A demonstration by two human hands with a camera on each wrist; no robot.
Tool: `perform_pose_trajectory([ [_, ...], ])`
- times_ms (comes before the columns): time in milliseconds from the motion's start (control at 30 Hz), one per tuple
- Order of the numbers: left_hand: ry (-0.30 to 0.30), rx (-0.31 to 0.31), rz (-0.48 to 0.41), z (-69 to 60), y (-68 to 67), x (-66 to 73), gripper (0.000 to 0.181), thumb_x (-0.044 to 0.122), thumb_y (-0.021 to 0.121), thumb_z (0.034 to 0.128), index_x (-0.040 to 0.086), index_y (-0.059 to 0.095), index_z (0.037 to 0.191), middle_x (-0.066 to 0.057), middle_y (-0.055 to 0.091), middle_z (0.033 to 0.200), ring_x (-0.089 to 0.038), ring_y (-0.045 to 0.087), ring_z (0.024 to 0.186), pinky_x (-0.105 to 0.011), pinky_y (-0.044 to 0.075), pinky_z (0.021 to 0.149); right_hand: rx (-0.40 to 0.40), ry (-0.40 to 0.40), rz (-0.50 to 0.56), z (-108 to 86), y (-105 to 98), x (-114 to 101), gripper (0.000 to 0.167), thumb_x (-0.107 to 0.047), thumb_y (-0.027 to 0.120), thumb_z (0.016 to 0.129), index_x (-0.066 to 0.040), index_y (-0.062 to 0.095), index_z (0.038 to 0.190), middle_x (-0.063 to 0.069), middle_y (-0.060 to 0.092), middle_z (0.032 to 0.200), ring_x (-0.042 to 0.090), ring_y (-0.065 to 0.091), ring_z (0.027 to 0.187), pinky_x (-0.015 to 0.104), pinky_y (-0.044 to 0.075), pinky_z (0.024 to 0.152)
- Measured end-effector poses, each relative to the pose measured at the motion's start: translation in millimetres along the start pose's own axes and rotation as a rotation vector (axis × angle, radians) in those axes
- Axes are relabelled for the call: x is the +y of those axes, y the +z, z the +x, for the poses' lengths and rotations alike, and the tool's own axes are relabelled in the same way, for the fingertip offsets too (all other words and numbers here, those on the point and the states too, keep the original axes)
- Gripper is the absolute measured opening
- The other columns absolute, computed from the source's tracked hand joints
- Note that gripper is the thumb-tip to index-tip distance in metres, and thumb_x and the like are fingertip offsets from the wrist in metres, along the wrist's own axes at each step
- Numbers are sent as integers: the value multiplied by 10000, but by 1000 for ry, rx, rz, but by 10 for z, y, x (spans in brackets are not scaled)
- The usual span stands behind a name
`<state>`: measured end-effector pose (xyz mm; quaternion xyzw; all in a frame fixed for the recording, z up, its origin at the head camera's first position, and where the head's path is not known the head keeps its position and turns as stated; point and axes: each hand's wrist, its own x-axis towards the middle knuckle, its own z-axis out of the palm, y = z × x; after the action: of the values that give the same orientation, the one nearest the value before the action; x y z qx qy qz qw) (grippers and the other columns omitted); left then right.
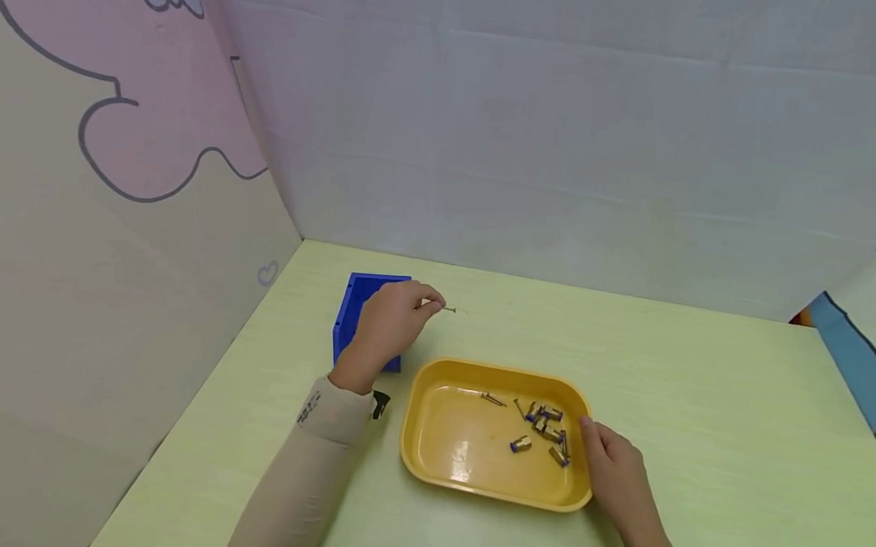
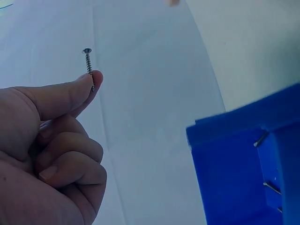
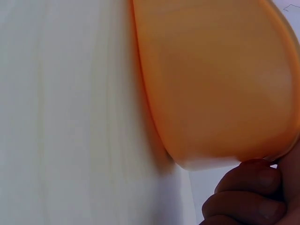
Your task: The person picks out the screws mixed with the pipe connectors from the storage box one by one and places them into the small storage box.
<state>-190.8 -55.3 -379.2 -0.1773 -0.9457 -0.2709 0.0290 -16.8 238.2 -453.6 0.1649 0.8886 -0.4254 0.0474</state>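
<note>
Between thumb and forefinger, the left hand pinches a screw, its head pointing away from the fingertips; the other fingers are curled in. That hand is over the right part of a blue bin. The right hand grips the right rim of a yellow tray, thumb on the rim and fingers at its outer side. Brass fittings with blue ends and a few screws lie in the tray, mostly on its right side.
Several screws lie inside the blue bin in the left wrist view. Bin and tray stand on a pale green table, the bin behind and left of the tray. Light cloth walls rise at the back and left.
</note>
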Motion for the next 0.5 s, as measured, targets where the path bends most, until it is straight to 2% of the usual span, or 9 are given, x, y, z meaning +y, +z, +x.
perform_pose_trajectory([
  [133,-54,8,-9,-34,-76,-150,159,284,644,983,224,782,1034,32,725,980,-147,555,636,-305,440,520,-1,-5,7,-13,10,-13,591,-473,340,1072,16,667,1130,45,464,676,163,487,626,271,408,553],
  [333,-148,16,38,-80,-173,-404,179,285,639,986,205,778,1065,20,739,1029,-161,616,738,-327,499,588,-3,-2,3,-14,13,-23,593,-491,332,1068,2,662,1100,44,462,677,165,486,637,271,407,565],
  [500,-244,21,68,-106,-218,-603,190,300,627,991,220,766,1092,-2,732,1064,-189,607,720,-315,454,509,-2,-6,5,-19,16,-27,586,-492,332,1068,-3,654,1044,42,460,667,163,484,617,270,406,554],
])
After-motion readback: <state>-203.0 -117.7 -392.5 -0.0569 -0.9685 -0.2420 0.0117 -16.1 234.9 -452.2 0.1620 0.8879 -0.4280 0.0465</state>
